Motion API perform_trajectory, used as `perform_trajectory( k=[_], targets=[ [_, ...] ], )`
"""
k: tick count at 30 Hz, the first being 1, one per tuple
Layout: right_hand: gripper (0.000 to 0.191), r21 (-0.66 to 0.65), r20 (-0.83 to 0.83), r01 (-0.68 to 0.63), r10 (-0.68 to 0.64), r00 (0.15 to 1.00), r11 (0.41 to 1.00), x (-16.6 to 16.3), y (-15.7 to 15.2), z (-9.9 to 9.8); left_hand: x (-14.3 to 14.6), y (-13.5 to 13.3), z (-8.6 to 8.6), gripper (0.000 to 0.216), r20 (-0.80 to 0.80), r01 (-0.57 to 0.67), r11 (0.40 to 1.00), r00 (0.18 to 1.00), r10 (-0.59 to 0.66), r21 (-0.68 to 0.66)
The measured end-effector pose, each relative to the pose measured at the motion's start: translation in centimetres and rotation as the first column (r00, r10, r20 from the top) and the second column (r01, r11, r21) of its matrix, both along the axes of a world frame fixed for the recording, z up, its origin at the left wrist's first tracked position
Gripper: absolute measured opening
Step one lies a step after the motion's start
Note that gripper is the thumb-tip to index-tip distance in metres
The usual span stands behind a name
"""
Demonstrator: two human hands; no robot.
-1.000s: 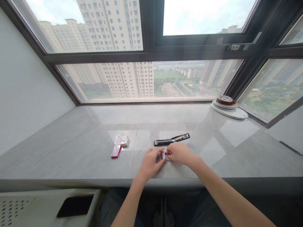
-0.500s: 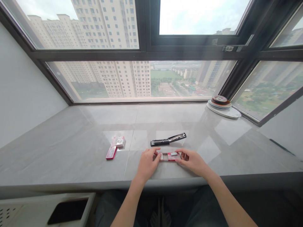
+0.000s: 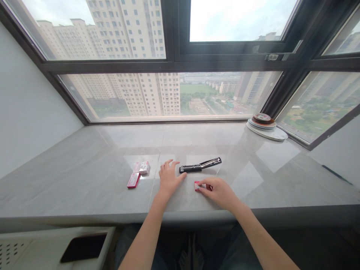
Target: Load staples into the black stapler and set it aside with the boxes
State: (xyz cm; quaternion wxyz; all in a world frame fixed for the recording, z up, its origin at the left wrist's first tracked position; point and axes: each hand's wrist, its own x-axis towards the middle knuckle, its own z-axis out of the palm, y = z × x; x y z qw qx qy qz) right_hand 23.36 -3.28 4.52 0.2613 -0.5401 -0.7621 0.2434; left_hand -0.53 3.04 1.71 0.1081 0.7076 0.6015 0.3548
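Note:
Between the thumb and fingers of my right hand is a small red-and-white staple box, low over the windowsill; the fingers cover part of it. My left hand has its fingers spread and holds nothing, just left of the black stapler. That stapler lies opened out, its metal-lined arm tilted up toward the right. Farther left, a flat red box rests beside a whitish small box.
A stack of plates stands in the far right corner by the window frame. A thin dark stick lies along the right wall. Below the sill at left is a white surface with a dark panel.
My left hand has let go of the staple box and moved left and away from me, its fingers opening. The box, which was drawn out lengthwise, now looks shorter in my right hand, which shifted left.

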Motion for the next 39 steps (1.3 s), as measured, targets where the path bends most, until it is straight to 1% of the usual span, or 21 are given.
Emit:
perform_trajectory(
  k=[2,4,5,7,9,12,16,21,23,25,27,29,33,35,37,39],
  targets=[
    [0.025,0.02,-0.006,0.001,-0.001,1.0,1.0,-0.5,0.5,0.2,-0.4,0.7,-0.3,0.032,-0.038,0.089,0.995,0.995,-0.091,-0.049],
    [0.026,0.052,-0.029,0.03,-0.029,0.999,0.998,-1.0,1.5,0.5,-0.5,0.2,-0.7,0.027,-0.043,0.168,0.984,0.984,-0.171,-0.06],
    [0.026,0.064,-0.037,0.045,-0.043,0.998,0.997,-1.2,2.0,0.6,-0.5,-0.4,-1.0,0.027,-0.04,0.187,0.981,0.981,-0.19,-0.053],
    [0.027,0.073,-0.034,0.049,-0.046,0.998,0.996,-1.6,3.1,0.6,-0.4,-1.8,-1.4,0.027,-0.034,0.196,0.98,0.98,-0.198,-0.041],
    [0.025,0.062,-0.011,0.018,-0.018,1.0,0.998,-1.9,4.0,0.5,-0.4,-3.1,-1.5,0.026,-0.03,0.193,0.98,0.981,-0.194,-0.043],
    [0.024,0.041,0.008,-0.035,0.035,0.999,0.999,-2.3,4.6,0.3,-0.4,-3.8,-1.4,0.026,-0.023,0.2,0.979,0.979,-0.201,-0.051],
    [0.026,0.029,0.008,-0.071,0.071,0.997,0.997,-2.7,4.4,0.2,-0.5,-3.6,-1.1,0.026,-0.02,0.2,0.979,0.979,-0.201,-0.048],
    [0.028,0.04,0.055,-0.047,0.045,0.998,0.998,-2.6,4.0,0.3,-0.4,-3.6,-1.2,0.025,-0.019,0.194,0.98,0.981,-0.195,-0.047],
    [0.028,0.051,0.083,-0.003,-0.001,0.997,0.999,-2.4,3.8,0.5,-0.4,-3.6,-1.2,0.026,-0.012,0.195,0.98,0.981,-0.195,-0.047],
    [0.024,0.065,0.117,0.065,-0.073,0.99,0.996,-2.3,3.5,0.7,-0.4,-3.6,-1.2,0.025,-0.006,0.197,0.979,0.98,-0.197,-0.045],
    [0.027,0.066,0.138,0.112,-0.12,0.983,0.991,-2.3,3.1,1.0,-0.4,-3.6,-1.2,0.024,-0.005,0.201,0.979,0.98,-0.201,-0.046],
    [0.027,0.039,0.118,0.103,-0.107,0.987,0.994,-2.5,2.7,1.0,-0.4,-3.6,-1.2,0.024,-0.006,0.201,0.978,0.979,-0.202,-0.046],
    [0.025,-0.044,0.0,0.008,-0.008,1.0,0.999,-2.9,1.9,0.8,-0.4,-3.6,-1.2,0.024,-0.01,0.198,0.979,0.98,-0.199,-0.045],
    [0.025,-0.048,-0.025,0.038,-0.04,0.999,0.998,-2.7,1.7,0.6,-0.4,-3.6,-1.2,0.024,-0.012,0.2,0.979,0.98,-0.201,-0.049],
    [0.025,-0.025,-0.001,0.115,-0.115,0.993,0.993,-2.5,1.7,0.5,-0.4,-3.6,-1.1,0.024,-0.013,0.2,0.978,0.98,-0.201,-0.054],
    [0.024,-0.025,0.025,0.128,-0.127,0.992,0.991,-2.5,1.6,0.5,-0.4,-3.6,-1.1,0.024,-0.013,0.198,0.979,0.98,-0.199,-0.055]
  ],
)
